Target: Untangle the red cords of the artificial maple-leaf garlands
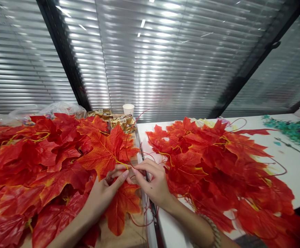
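My left hand [114, 182] pinches the yellow stem of a red-orange artificial maple leaf [100, 153], whose blade stands up above the fingers. Close beside it, my right hand [152, 181] has thumb and forefinger pressed together on a thin dark red cord [126, 144]. The cord loops up past the leaf, near the stem's end. Whether it is wound or tied on the stem I cannot tell. Another maple leaf [122, 206] hangs below the left hand, and more cord [139, 225] trails under the hands.
Heaped maple leaves [36, 165] cover the left side; a second pile [212, 172] lies on the white table [289, 179]. Behind stand a paper cup [128, 109], gold-wrapped packets [122, 122] and a clear plastic bag [62, 109]. Teal strands [294, 131] lie far right. Blinds [152, 69] back everything.
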Demonstrator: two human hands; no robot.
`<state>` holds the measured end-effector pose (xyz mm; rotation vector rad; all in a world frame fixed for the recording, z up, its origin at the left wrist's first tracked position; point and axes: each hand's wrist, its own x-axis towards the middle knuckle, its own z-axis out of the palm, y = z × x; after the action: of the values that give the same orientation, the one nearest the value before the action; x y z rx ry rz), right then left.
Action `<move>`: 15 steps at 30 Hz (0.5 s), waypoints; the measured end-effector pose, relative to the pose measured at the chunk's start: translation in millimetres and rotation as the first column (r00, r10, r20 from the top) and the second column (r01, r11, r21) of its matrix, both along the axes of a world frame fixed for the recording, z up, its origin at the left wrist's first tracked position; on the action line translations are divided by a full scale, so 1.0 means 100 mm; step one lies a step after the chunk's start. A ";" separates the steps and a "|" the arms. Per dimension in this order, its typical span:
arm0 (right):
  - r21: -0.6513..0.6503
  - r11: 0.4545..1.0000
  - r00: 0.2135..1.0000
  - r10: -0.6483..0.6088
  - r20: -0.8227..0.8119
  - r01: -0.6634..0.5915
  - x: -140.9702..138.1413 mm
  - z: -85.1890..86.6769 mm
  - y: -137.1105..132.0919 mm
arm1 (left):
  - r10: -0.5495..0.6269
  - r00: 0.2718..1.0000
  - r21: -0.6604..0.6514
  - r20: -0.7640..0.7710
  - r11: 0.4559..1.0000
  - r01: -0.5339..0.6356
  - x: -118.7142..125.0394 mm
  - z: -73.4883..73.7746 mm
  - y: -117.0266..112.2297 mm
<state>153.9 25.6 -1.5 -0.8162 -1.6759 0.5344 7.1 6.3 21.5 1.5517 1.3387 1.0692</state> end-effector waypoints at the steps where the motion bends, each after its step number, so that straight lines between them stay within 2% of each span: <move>1: -0.001 1.000 1.000 -0.001 0.001 0.001 0.00 0.00 0.00 | 0.004 1.000 0.002 -0.007 1.000 -0.004 -0.01 -0.01 0.00; 8: -0.011 1.000 1.000 0.015 -0.003 -0.015 0.00 0.01 0.01 | -0.004 1.000 -0.026 0.016 1.000 0.005 -0.03 -0.10 0.01; 15: -0.033 0.999 0.999 0.044 0.011 -0.044 -0.01 -0.01 0.02 | -0.048 0.991 0.054 -0.126 0.997 0.055 -0.01 -0.05 -0.02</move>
<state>153.4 27.5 -2.8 -0.8090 -1.7028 0.5897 5.8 4.3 16.8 1.7106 1.3535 1.0008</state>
